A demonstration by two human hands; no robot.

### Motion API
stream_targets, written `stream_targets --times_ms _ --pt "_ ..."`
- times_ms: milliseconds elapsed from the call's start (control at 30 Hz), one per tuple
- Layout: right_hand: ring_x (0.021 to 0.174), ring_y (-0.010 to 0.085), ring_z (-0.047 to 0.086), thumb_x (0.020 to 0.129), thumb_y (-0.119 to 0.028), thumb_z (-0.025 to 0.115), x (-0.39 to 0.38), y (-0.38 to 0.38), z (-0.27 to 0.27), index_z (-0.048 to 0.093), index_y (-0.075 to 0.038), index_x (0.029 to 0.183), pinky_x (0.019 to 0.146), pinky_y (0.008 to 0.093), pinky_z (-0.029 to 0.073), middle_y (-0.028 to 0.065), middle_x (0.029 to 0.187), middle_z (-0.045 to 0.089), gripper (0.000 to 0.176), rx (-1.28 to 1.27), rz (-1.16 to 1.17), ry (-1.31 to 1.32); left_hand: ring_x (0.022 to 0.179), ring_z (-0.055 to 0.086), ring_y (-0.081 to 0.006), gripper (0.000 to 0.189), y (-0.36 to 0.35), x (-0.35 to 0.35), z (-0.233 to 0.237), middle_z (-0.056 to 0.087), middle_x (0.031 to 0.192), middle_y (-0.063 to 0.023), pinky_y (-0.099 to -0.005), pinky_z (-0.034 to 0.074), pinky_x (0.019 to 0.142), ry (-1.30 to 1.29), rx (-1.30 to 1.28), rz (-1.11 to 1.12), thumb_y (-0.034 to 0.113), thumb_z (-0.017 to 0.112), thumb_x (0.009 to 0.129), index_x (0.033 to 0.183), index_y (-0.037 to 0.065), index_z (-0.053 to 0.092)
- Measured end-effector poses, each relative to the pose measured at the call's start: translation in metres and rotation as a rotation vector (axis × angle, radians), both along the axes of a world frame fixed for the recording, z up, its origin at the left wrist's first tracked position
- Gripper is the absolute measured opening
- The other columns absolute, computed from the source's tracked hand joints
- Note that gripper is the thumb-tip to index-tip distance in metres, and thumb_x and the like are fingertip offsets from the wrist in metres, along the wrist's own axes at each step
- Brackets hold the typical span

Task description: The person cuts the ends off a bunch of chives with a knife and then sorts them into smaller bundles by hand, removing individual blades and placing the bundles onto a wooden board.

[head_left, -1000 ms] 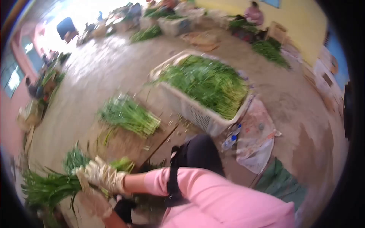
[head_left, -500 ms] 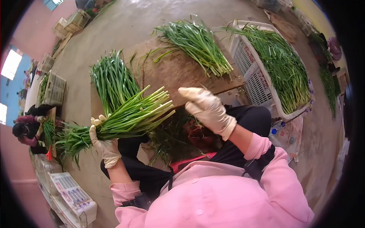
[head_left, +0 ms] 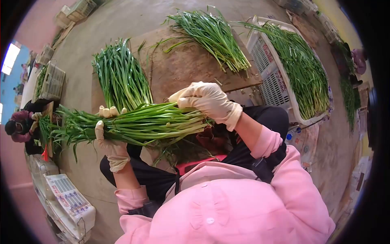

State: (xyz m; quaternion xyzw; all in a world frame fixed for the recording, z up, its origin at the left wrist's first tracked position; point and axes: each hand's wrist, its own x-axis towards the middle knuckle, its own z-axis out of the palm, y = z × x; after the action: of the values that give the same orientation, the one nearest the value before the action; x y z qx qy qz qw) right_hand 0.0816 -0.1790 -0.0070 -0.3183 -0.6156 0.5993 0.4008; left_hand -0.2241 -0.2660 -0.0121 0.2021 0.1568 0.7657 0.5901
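In pale rubber gloves, both of my hands are at a bunch of garlic chives held level above my lap. My left hand is closed around its leafy part, thumb in front and fingertips behind. At the pale stem ends on the right, my right hand pinches with thumb and fingers at the bunch's upper edge; exactly which stalks are in the pinch is hidden. Behind the bunch, a pile of chives lies on the left of a low wooden board. Another pile lies at its far right.
A white plastic crate full of chives stands to the right of the board. More crates line the left side, where a person bends over greens. A white crate lies low at left. Loose greens lie far right.
My right hand has come down from open above the stem ends to pinch at them. The bunch has swung from slanting up to nearly level. The view has shifted slightly.
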Motion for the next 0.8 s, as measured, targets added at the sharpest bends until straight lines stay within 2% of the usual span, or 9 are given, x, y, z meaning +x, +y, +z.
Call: stream_targets --times_ms 167,200,267,300,400,467,633,700,800 --pt "0.085 0.0123 0.066 0.088 -0.003 0.072 0.030 0.000 0.001 0.077 0.000 0.098 0.082 0.0257 0.053 0.0085 0.095 0.075 0.012 -0.196 -0.042 0.059 0.111 0.058 -0.0227 0.046 0.004 0.004 -0.002 0.060 0.112 -0.0069 -0.0570 0.036 0.115 0.062 -0.079 0.083 0.012 0.058 0.092 0.137 0.003 0.048" --pt "0.088 0.0158 0.068 0.087 -0.012 0.075 0.040 0.004 0.004 0.077 -0.003 0.100 0.084 0.0286 0.053 0.0099 0.094 0.075 0.016 0.011 0.004 -0.248 0.110 0.057 -0.0225 0.046 0.005 0.005 -0.003 0.059 0.111 -0.0065 -0.0576 0.035 0.115 0.048 -0.095 0.083 0.012 0.058 0.092 0.136 0.004 0.048" --pt "0.099 0.0238 0.069 0.085 -0.023 0.078 0.044 0.013 0.011 0.076 -0.006 0.110 0.090 0.0342 0.052 0.0143 0.106 0.073 0.030 0.147 0.182 -0.455 0.108 0.056 -0.0222 0.045 0.008 0.010 -0.003 0.057 0.108 -0.0058 -0.0587 0.034 0.115 0.024 -0.122 0.081 0.012 0.058 0.091 0.134 0.004 0.048" --pt "0.112 0.0306 0.065 0.082 -0.027 0.079 0.043 0.009 0.012 0.072 -0.010 0.119 0.098 0.0390 0.049 0.0177 0.121 0.069 0.041 0.460 0.058 -0.539 0.109 0.054 -0.0231 0.045 0.010 0.013 -0.003 0.056 0.106 -0.0051 -0.0597 0.032 0.116 0.039 -0.107 0.067 0.012 0.058 0.091 0.134 0.005 0.047" --pt "0.120 0.0336 0.061 0.082 -0.021 0.079 0.020 -0.004 0.040 0.070 -0.011 0.125 0.104 0.0407 0.046 0.0187 0.128 0.065 0.045 0.657 -0.144 -0.515 0.111 0.053 -0.0245 0.045 0.017 0.024 0.000 0.056 0.106 -0.0050 -0.0594 0.032 0.116 0.016 -0.032 -0.048 0.012 0.058 0.091 0.134 0.005 0.046" --pt "0.119 0.0363 0.061 0.077 -0.012 0.080 0.005 -0.004 0.041 0.070 -0.010 0.124 0.105 0.0416 0.046 0.0211 0.121 0.067 0.048 0.663 -0.059 -0.323 0.111 0.053 -0.0252 0.044 0.023 0.038 0.005 0.057 0.107 -0.0064 -0.0572 0.035 0.114 -0.013 -0.006 -0.133 0.013 0.057 0.093 0.134 0.004 0.046" --pt "0.120 0.0377 0.057 0.072 -0.011 0.077 -0.042 -0.013 0.060 0.059 -0.014 0.134 0.106 0.0437 0.043 0.0197 0.126 0.060 0.064 0.989 -0.029 -0.376 0.113 0.060 -0.0270 0.040 0.024 0.067 0.012 0.063 0.121 -0.0108 -0.0448 0.046 0.107 0.109 -0.142 -0.146 0.019 0.059 0.094 0.131 0.002 0.054" --pt "0.104 0.0337 0.063 0.071 -0.009 0.076 -0.055 -0.010 0.052 0.068 -0.012 0.113 0.092 0.0421 0.051 0.0158 0.109 0.064 0.043 0.986 -0.073 -0.316 0.118 0.061 -0.0287 0.041 0.026 0.070 0.007 0.063 0.129 -0.0150 -0.0446 0.048 0.106 0.121 -0.220 -0.141 0.021 0.061 0.093 0.128 0.002 0.058" --pt "0.093 0.0306 0.066 0.069 -0.007 0.076 -0.052 -0.003 0.045 0.070 -0.008 0.092 0.083 0.0389 0.054 0.0121 0.098 0.067 0.024 0.898 -0.084 -0.148 0.114 0.061 -0.0265 0.042 0.024 0.074 0.006 0.064 0.122 -0.0126 -0.0433 0.050 0.103 0.148 -0.257 -0.120 0.022 0.061 0.092 0.129 0.001 0.057"
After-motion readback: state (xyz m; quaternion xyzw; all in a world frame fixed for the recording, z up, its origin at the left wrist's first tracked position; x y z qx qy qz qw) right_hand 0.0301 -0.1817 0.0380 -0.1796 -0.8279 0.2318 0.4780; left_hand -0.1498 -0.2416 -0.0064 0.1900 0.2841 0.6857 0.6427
